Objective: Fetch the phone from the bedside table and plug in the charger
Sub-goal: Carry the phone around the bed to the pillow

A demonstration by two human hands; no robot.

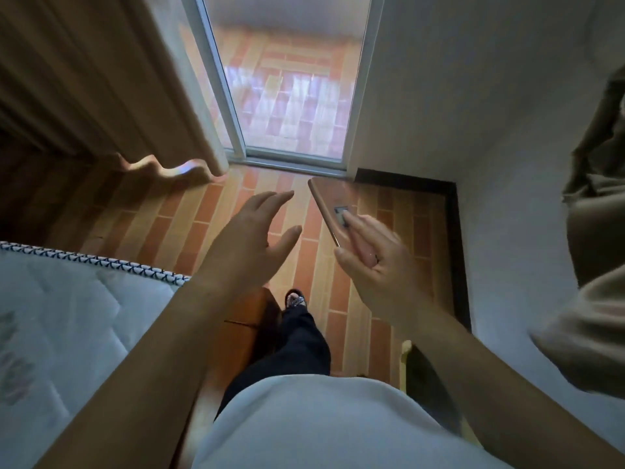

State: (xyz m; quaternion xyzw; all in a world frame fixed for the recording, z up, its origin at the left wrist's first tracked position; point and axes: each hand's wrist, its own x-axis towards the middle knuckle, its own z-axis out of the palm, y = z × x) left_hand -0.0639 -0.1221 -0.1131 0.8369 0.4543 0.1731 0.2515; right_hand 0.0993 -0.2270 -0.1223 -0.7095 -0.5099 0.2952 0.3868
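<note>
Left hand (257,228): raised at mid-frame above the floor, forearm bare, palm turned toward the right, fingers spread and slightly curled. Holds nothing; touches nothing.

Right hand (375,262): raised beside the left, forearm bare, back of hand toward the camera. Fingers extended along the rear face of the phone, thumb (345,260) pressed against its lower left edge. Closed in a loose pinch on the device.

Slim rectangular reddish-brown phone (333,204): back face toward the camera, rounded corners, a small grey square camera module near the fingertips. Tilted, upper end leaning up and left, toward the door threshold. Upper half stands clear of the hand; lower half covered by the fingers. Held in the air above the floor, near the left hand but apart from it.

Surroundings: orange-and-tan plank-pattern tiled floor (203,218); white-framed glass sliding door (291,96) ahead; beige pleated curtain (101,79) at left; white quilted mattress with dark-patterned piping (61,316) at lower left; white wall (473,96) at right.
</note>
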